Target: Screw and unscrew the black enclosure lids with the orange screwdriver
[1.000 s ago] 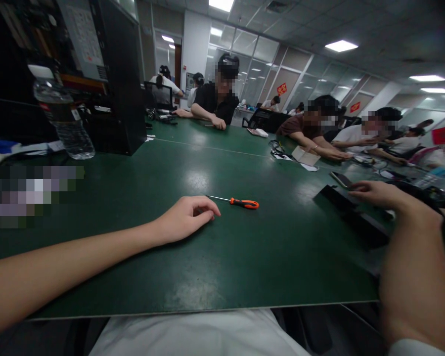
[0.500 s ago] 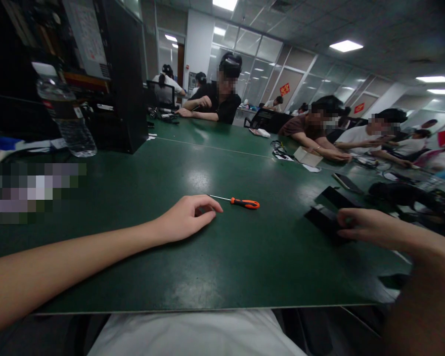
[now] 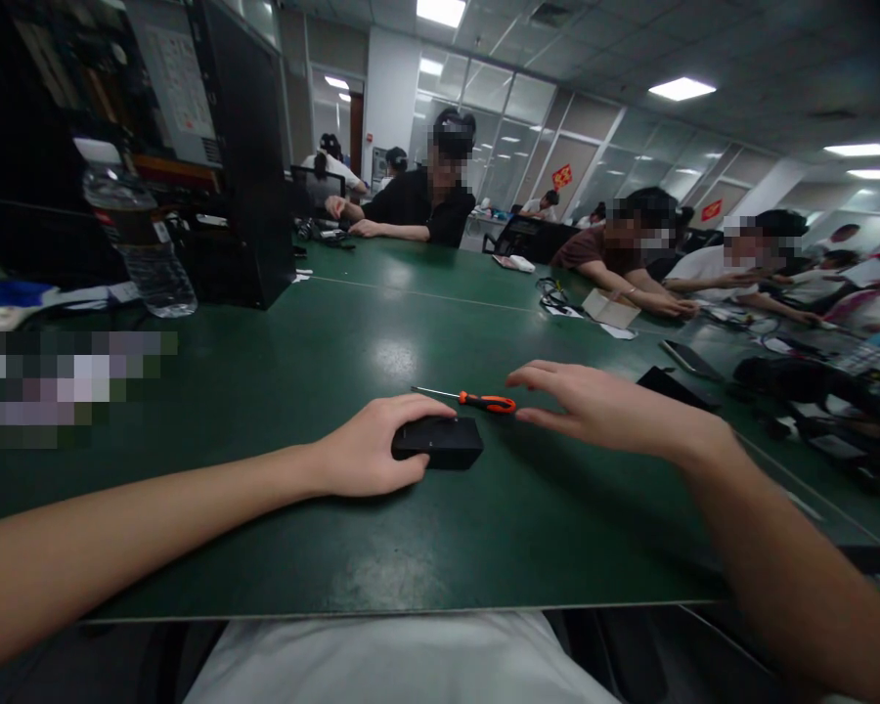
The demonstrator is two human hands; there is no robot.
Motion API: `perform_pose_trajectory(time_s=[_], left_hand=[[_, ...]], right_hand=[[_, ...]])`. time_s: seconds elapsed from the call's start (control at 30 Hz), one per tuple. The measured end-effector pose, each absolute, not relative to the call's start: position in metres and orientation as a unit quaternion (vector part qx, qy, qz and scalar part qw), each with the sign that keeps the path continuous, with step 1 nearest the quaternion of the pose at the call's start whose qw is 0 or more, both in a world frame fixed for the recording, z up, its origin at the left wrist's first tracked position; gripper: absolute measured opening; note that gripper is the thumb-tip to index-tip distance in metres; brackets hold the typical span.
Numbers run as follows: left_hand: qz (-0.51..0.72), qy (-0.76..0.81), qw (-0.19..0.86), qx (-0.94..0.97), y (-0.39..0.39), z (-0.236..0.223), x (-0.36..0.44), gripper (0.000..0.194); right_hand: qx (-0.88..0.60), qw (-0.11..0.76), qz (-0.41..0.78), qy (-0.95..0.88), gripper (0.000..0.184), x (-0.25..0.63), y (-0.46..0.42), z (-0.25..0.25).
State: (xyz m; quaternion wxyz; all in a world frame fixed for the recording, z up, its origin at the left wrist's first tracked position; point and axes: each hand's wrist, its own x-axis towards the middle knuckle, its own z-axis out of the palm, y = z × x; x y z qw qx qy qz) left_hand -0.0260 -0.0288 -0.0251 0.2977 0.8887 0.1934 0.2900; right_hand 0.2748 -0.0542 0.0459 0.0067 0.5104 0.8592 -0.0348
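A small black box-shaped device (image 3: 440, 441) lies on the green table (image 3: 484, 528) in front of me. My left hand (image 3: 371, 452) rests on the table with its fingers curled round the device's left end. My right hand (image 3: 594, 406) hovers just right of it, fingers stretched out and apart, holding nothing. An orange-handled screwdriver (image 3: 476, 399) lies on the table just behind the device, its handle next to my right fingertips.
A water bottle (image 3: 143, 244) and a tall black computer case (image 3: 245, 166) stand at the far left. Another flat black part (image 3: 676, 386) and a phone (image 3: 693, 360) lie to the right. Several people sit along the far side.
My right hand has carried the black device from the right side of the table to the middle and let go of it. My left hand now grips its left end.
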Motion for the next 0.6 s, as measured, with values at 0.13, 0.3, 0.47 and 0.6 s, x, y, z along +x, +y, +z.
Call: perform_pose_trajectory(time_s=[0.13,0.3,0.47,0.6], left_hand=[[0.282,0.218,0.307,0.882,-0.028,-0.024,-0.026,0.041],[0.277,0.251,0.331,0.866,-0.028,-0.023,-0.023,0.036],[0.269,0.275,0.331,0.862,-0.031,-0.023,-0.014,0.04],[0.252,0.307,0.349,0.849,-0.034,-0.019,-0.01,0.038]], right_hand=[[0.482,0.03,-0.061,0.873,0.051,0.267,-0.026,0.017],[0.448,0.001,-0.078,0.891,0.041,0.271,-0.029,0.042],[0.444,-0.09,-0.046,0.89,0.044,0.274,-0.048,0.112],[0.441,-0.103,-0.04,0.891,0.046,0.262,-0.049,0.146]])
